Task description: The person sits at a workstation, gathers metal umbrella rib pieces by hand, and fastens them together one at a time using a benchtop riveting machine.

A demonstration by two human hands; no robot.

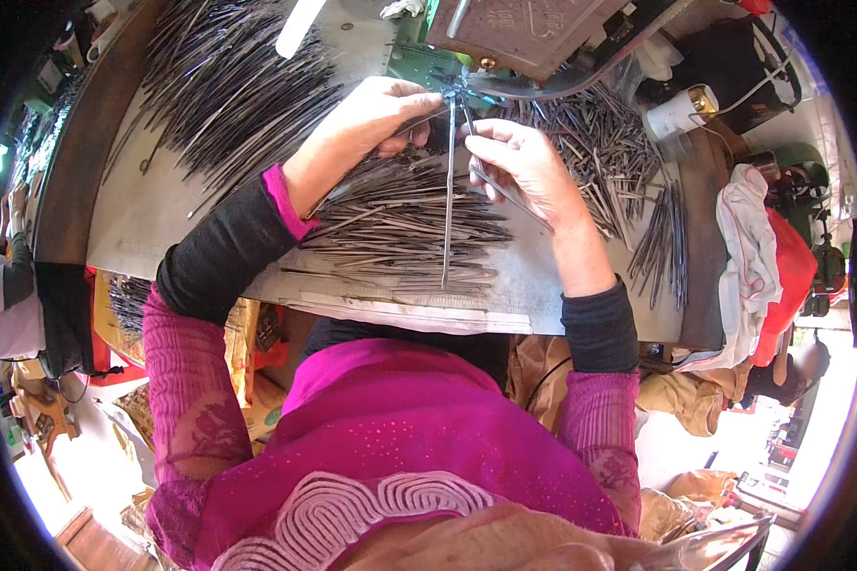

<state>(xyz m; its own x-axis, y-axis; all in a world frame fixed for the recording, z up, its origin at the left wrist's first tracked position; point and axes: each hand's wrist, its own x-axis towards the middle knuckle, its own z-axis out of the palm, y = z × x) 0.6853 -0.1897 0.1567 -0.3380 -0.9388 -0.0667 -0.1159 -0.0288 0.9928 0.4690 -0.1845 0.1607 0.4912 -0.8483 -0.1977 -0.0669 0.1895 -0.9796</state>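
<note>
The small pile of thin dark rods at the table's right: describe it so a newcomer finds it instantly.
On the pale table, go right past the person's right hand to the dark edge strip. Just inside it lies the small pile; unlike the jumbled heap beside it, its rods run roughly parallel.

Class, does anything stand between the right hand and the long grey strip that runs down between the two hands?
Yes: near the top of the long grey strip, a dark piece lies between it and the right hand. Lower down, nothing visible does.
</note>
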